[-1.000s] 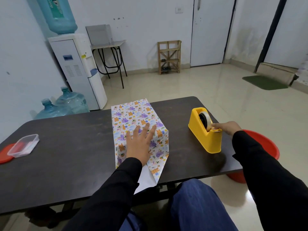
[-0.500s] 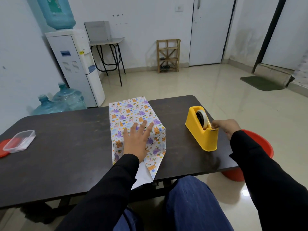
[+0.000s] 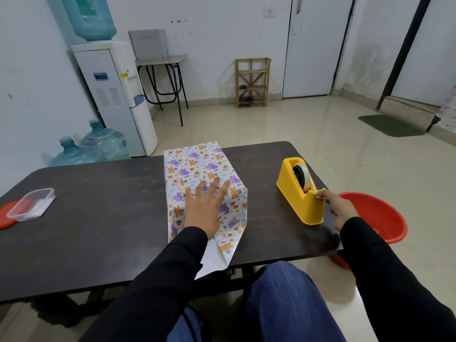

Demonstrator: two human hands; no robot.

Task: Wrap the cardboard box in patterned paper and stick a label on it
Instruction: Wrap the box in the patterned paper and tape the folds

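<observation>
The box, covered in patterned paper [image 3: 197, 164] with animal prints, lies in the middle of the dark table [image 3: 98, 206]. A loose paper flap with a white underside [image 3: 212, 257] hangs over the near edge. My left hand [image 3: 206, 206] presses flat on top of the wrapped box, fingers spread. A yellow tape dispenser [image 3: 299, 196] with a white roll stands to the right. My right hand [image 3: 338, 208] pinches the tape end at the dispenser's near cutter. No label is in sight.
A clear plastic container [image 3: 32, 204] and a red lid [image 3: 6, 217] lie at the table's left end. A red basin [image 3: 377, 215] sits on the floor to the right. A water dispenser [image 3: 116, 95] and bottles [image 3: 91, 146] stand behind.
My right hand has drawn back from the roll toward me to the dispenser's near end. My left hand stays flat on the box.
</observation>
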